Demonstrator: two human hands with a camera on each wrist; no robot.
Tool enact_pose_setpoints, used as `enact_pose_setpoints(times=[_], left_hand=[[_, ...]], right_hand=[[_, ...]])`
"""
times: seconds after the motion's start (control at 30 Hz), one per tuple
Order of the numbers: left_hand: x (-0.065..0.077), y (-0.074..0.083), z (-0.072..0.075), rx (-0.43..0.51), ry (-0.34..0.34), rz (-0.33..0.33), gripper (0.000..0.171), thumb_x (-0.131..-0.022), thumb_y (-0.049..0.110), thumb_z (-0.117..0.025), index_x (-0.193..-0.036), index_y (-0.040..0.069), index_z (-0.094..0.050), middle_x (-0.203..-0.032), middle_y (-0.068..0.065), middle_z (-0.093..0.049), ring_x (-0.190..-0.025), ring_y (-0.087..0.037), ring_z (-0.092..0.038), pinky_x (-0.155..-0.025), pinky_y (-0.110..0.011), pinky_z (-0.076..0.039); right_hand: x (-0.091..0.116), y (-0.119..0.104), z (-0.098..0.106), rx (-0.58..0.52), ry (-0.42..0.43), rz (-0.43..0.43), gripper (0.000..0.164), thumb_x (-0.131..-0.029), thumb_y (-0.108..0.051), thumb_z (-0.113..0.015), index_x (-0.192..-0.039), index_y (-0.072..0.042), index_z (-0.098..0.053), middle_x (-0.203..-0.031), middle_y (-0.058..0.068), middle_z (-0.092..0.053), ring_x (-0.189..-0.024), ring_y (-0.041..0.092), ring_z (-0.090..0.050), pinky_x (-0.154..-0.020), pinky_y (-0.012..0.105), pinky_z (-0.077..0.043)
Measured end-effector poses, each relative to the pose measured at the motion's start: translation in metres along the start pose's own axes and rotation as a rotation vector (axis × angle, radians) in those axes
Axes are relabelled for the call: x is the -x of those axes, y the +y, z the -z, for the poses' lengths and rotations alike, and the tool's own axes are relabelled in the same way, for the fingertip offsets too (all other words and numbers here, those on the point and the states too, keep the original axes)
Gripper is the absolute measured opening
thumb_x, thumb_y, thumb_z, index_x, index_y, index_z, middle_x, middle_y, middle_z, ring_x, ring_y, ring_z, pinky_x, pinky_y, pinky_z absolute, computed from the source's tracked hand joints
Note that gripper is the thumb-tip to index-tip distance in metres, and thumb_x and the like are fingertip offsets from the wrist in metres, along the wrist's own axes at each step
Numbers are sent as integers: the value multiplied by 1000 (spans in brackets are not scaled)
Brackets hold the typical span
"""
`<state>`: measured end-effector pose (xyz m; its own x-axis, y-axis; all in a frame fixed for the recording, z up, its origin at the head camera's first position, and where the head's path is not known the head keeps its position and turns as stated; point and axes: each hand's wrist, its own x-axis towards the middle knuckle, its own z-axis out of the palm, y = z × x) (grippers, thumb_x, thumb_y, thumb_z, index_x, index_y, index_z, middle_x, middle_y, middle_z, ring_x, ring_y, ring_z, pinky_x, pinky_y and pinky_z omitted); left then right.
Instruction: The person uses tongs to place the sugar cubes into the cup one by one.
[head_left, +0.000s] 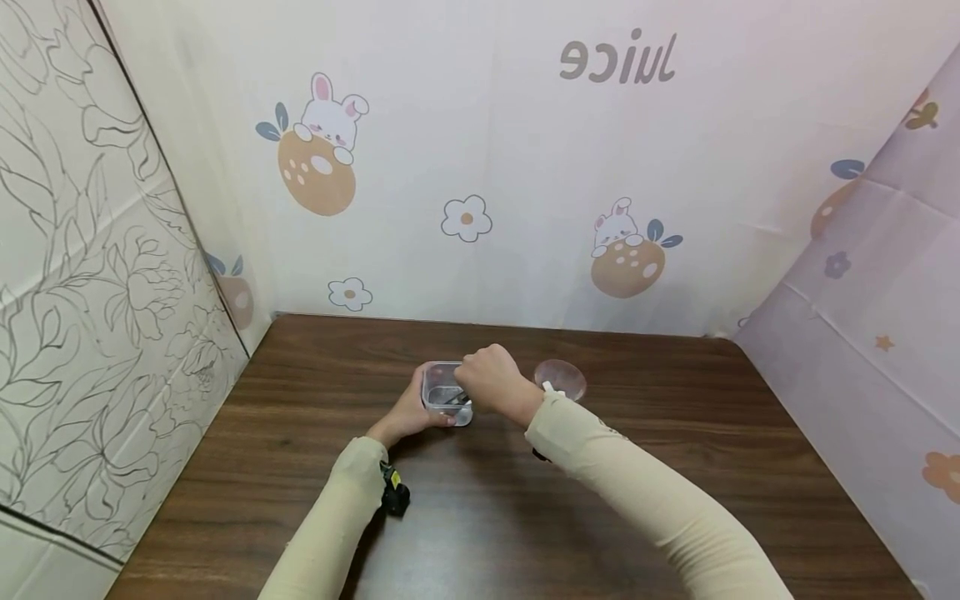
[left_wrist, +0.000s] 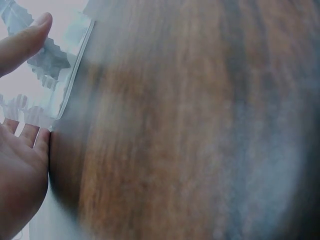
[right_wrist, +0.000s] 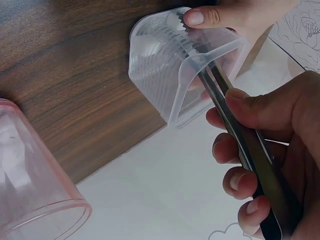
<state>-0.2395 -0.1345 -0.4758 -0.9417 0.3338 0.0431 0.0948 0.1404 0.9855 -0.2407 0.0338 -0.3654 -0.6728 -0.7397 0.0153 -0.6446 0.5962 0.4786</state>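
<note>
My left hand (head_left: pixel 407 413) holds a clear plastic container (head_left: pixel 433 385) by its sides, thumb at the near side. In the left wrist view the thumb (left_wrist: pixel 27 44) lies over the ribbed, see-through wall. My right hand (head_left: pixel 492 380) grips metal tongs (right_wrist: pixel 227 112), with the thumb on one arm and the fingers curled round the other. The toothed tips of the tongs reach down inside the container, and they show through its wall. A pale, rounded patch (right_wrist: pixel 145 46) appears through the container near the tips; what it is cannot be made out.
A clear pinkish cup (head_left: pixel 560 379) stands on the dark wooden table (head_left: pixel 337 358), just right of my right wrist. Behind the table hangs a printed curtain (head_left: pixel 405 167) with rabbits and flowers. Another flower-patterned panel (head_left: pixel 97 250) borders the left side.
</note>
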Motion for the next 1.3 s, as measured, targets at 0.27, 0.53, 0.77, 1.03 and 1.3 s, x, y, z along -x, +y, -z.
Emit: enact_pose_setpoints(times=[0.27, 0.53, 0.77, 1.03, 1.3], left_hand=[[1, 1, -1, -3, 6, -21, 97, -65, -6, -81, -142, -4, -21, -142, -31, -31, -124, -46, -37, -104, -54, -25], [0, 0, -1, 7, 4, -21, 97, -66, -7, -80, -142, -5, -20, -141, -32, -32, -123, -46, -37, -104, -55, -25], [1, 0, -1, 0, -2, -8, 98, -67, -5, -81, -143, -4, -19, -143, -31, -30, -127, -45, -34, -105, -55, -23], [1, 2, -2, 15, 10, -46, 98, -64, -9, -81, -142, -5, -21, -139, -32, -33, -126, -45, -35, -106, -54, -23], [1, 0, -3, -21, 41, -21, 96, -63, -7, -82, -141, -2, -25, -138, -24, -39, -123, -34, -41, -103, -43, -28]], right_hand=[[1, -2, -5, 9, 45, 18, 10, -73, -17, -72, -66, -19, -66, -62, -2, -60, -47, 11, -46, -43, 31, -43], [3, -1, -6, 21, 54, 19, 12, -75, -17, -72, -65, -19, -66, -60, -3, -59, -45, 9, -43, -42, 29, -42], [7, 4, -4, 5, 51, 15, 11, -71, -17, -73, -64, -19, -64, -61, -3, -59, -46, 11, -46, -44, 30, -43], [12, 16, 0, -8, 120, -5, 16, -72, -7, -69, -62, -18, -63, -59, -2, -59, -46, 12, -46, -43, 30, -41], [22, 29, 5, -30, 128, -24, 17, -74, -6, -70, -62, -17, -64, -55, -4, -54, -45, 9, -35, -40, 27, -36]])
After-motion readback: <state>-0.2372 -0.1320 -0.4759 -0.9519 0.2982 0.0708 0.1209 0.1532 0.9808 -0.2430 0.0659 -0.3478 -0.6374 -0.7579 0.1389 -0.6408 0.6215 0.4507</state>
